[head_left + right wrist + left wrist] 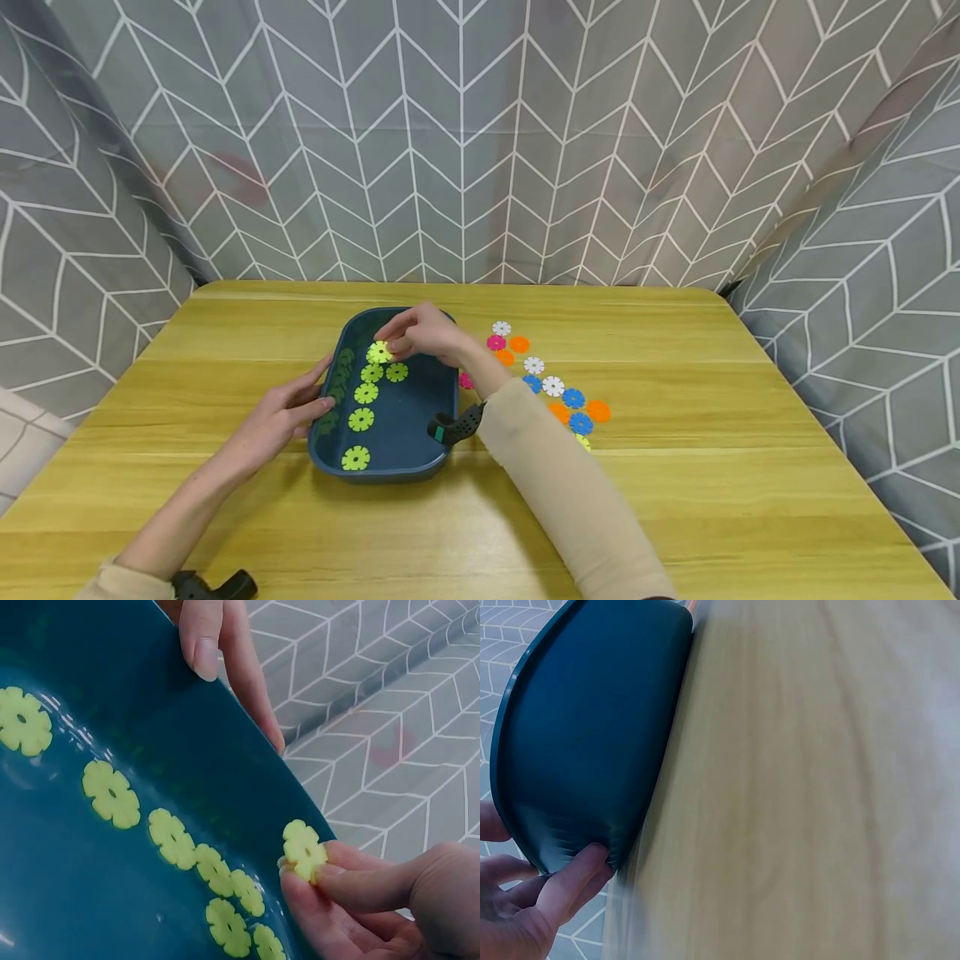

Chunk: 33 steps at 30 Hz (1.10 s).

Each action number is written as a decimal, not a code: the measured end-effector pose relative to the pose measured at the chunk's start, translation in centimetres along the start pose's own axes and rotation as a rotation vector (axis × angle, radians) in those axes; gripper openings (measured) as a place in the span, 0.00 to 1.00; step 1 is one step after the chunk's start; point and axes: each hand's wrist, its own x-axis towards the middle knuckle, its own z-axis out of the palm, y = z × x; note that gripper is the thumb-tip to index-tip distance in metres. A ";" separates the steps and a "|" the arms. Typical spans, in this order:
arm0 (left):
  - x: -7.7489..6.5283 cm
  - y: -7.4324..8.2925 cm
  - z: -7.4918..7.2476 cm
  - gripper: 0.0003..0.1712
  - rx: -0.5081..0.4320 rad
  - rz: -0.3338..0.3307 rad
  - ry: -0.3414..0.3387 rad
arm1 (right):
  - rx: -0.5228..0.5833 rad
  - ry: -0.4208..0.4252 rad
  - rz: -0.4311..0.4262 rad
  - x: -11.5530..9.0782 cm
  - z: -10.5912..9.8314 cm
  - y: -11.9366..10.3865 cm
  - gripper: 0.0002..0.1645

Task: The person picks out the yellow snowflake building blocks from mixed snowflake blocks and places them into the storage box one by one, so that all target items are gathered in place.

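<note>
A dark blue plastic tub [408,429] stands on the table, with several yellow-green notched flower discs [361,419] lying flat on its floor, mostly in a row along the left side. My left hand [279,417] grips the tub's left wall, thumb over the rim and fingers against the outside, as the left wrist view [547,900] also shows. Over the tub's far left part, my right hand [427,331] pinches one yellow-green flower disc [304,850] between thumb and fingers. That disc is above the others and close to the wall.
Right of the tub, loose flower discs in white [534,365], orange [598,411], blue [581,423] and pink [497,342] lie scattered on the wooden table [712,467]. My right forearm crosses over some of them. A grey patterned curtain [480,167] hangs behind the table.
</note>
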 end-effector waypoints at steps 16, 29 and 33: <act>0.0 0.0 0.0 0.38 -0.034 0.042 -0.008 | -0.173 -0.060 -0.043 0.3 0.8 1.0 0.10; 0.0 0.2 0.0 0.38 -0.040 0.056 -0.012 | -0.327 -0.106 -0.014 0.4 0.9 1.1 0.09; -0.1 0.2 0.0 0.38 -0.034 0.050 -0.013 | -0.351 -0.091 -0.001 0.5 1.1 1.1 0.10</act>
